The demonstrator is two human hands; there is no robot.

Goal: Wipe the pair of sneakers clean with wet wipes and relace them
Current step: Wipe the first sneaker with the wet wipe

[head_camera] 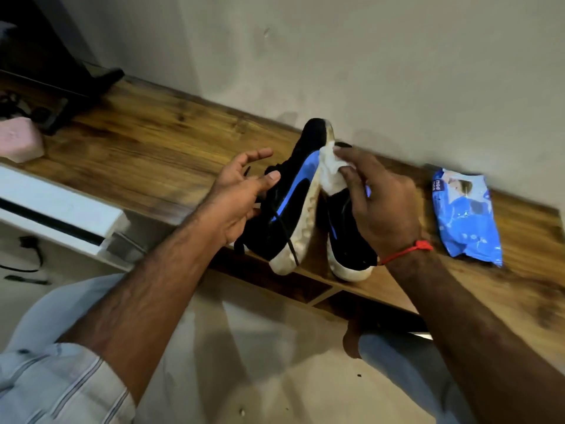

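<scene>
A black sneaker with a blue stripe and a white sole [293,203] is tilted on its side above the wooden shelf [159,139]. My left hand [241,194] supports its upper with the thumb across the top and the fingers spread loosely. My right hand [379,206] pinches a crumpled white wet wipe [330,172] against the sole's edge near the toe. The second sneaker [348,249] stands on the shelf behind my right hand, partly hidden. A black lace [287,237] hangs loose over the first sneaker's side.
A blue pack of wet wipes [467,215] lies on the shelf to the right, near the wall. A pink object [18,142] and a dark stand [76,90] sit at the far left. A white unit [58,209] lies below the shelf.
</scene>
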